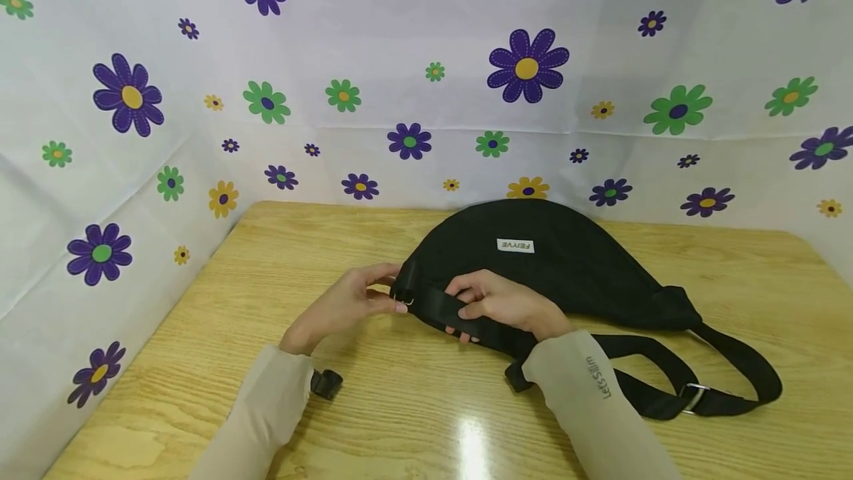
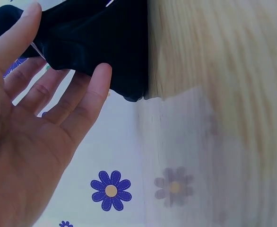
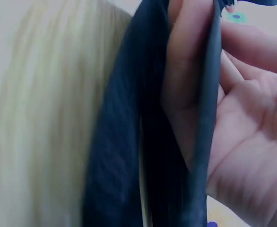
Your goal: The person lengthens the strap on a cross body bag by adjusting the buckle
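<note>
A black waist bag [image 1: 553, 272] with a small white label [image 1: 515, 246] lies flat on the table, its curved side toward the back. At its left end, my left hand [image 1: 346, 308] pinches the folded end tab beside a small metal ring [image 1: 404, 301], thumb on the near side. The left wrist view has this hand's fingers [image 2: 82, 106] spread under the black fabric. My right hand [image 1: 503, 306] grips the black webbing strap [image 1: 440, 308] just right of that ring, thumb on top. In the right wrist view the strap [image 3: 209, 109] runs between its thumb and fingers.
The rest of the strap [image 1: 766, 380] loops at the bag's right, with a metal slide buckle [image 1: 693, 398] on it. A wooden table [image 1: 286, 250] lies under everything. Flower-print cloth [image 1: 400, 43] hangs behind and at the sides. Small black pieces [image 1: 326, 384] sit at both sleeves.
</note>
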Demonstrator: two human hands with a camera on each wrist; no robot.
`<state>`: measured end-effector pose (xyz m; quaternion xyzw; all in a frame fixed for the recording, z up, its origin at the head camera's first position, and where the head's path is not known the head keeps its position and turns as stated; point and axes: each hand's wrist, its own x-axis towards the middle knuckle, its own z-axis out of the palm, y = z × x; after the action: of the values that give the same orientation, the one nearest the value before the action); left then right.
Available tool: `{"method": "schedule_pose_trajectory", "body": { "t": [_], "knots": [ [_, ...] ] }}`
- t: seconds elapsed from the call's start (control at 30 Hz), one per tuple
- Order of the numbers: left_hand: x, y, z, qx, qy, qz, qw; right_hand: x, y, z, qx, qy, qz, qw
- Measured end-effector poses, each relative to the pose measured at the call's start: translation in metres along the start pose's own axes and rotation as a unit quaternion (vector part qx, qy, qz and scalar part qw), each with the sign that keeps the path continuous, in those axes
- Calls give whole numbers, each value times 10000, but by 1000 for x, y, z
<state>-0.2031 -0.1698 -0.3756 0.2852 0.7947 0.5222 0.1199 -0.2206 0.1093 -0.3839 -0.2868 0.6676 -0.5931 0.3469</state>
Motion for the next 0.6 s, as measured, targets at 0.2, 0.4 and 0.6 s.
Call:
{"method": "schedule_pose_trajectory", "body": {
  "t": [0.2, 0.4, 0.6],
  "knots": [
    [0, -1, 1, 23, 40, 27, 10000, 8, 0, 11, -25, 459, -135, 9988],
    [1, 0, 4, 26, -105, 132, 9999, 17, -4, 25, 46, 869, -281, 9958],
    [1, 2, 8, -48, -205, 102, 9997, 19, -7, 31, 241, 1116, -159, 9933]
  ]
}}
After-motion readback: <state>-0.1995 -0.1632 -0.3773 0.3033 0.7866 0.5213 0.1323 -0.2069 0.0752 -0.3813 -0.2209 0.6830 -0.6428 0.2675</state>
